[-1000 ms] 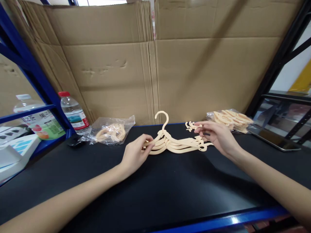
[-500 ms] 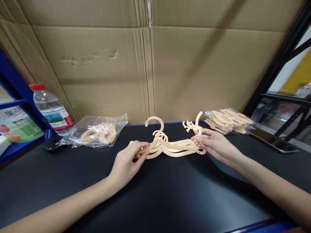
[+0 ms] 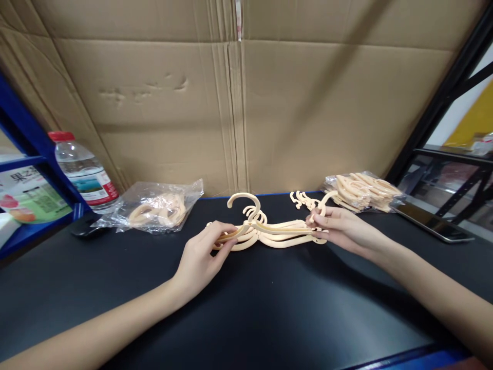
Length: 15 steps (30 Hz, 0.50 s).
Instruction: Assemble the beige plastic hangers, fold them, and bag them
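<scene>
I'm seeing the left hand point(image 3: 204, 249) gripping the top hanger point(image 3: 283, 230) by its left arm, thumb and fingers pinching it. That hanger is sitting over the hanger stack point(image 3: 283, 243), near the middle of the black counter point(image 3: 246, 308), its hook point(image 3: 243, 196) pointing away from me. The right hand point(image 3: 341, 226) is pinching a small curved piece point(image 3: 326, 199) between thumb and forefinger, right by the hanger's right end; I can't tell whether the two are touching, because the fingers are covering that spot.

For handling this well, I'm judging that the left grip should be steadying the hanger without pressing on the stack below, since those frames could be sliding. I'm preferring the right end lifted slightly clear, with the piece squared to it before any push, and with the force going straight rather than twisting, as the slim hanger arm would likely be flexing. I'm also minding the right knuckles: the loose small pieces point(image 3: 302, 199) are lying just behind them, near the bagged hangers point(image 3: 364, 190).
</scene>
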Motion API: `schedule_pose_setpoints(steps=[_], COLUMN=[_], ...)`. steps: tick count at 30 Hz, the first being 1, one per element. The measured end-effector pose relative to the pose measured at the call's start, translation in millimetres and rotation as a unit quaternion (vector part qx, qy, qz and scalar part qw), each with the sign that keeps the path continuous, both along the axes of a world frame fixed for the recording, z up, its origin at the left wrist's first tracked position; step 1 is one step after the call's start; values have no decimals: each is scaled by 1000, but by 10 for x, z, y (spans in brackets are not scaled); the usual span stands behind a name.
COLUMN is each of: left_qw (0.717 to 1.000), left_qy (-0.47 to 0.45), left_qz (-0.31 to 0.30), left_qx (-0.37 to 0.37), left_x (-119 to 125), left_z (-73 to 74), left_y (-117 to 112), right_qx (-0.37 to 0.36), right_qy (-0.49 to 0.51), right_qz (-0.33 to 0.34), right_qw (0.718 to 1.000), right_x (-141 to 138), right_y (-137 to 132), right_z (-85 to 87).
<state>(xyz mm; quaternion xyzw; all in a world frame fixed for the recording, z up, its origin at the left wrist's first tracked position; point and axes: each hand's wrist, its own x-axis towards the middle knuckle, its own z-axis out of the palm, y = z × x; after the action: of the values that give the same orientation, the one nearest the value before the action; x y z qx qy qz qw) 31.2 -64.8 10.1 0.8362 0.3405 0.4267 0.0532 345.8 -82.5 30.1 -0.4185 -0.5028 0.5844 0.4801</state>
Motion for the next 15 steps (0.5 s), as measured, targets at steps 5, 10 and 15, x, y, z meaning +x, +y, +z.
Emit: schedule_pose_setpoints(steps=[5, 10, 15], left_qw=[1000, 1000, 1000], left_qy=[-5, 1, -1], left_qz=[-8, -9, -19], left_qx=[-7, -8, -15], left_x=[-1, -5, -15], left_z=[-16, -24, -15], left_y=[14, 26, 16], right_qx=[-51, -84, -87], right_qy=[46, 59, 40], right_qz=[59, 68, 87], right_qw=[996, 992, 992], right_x=[-27, -32, -40], right_y=[-27, -39, -41], right_z=[32, 32, 29])
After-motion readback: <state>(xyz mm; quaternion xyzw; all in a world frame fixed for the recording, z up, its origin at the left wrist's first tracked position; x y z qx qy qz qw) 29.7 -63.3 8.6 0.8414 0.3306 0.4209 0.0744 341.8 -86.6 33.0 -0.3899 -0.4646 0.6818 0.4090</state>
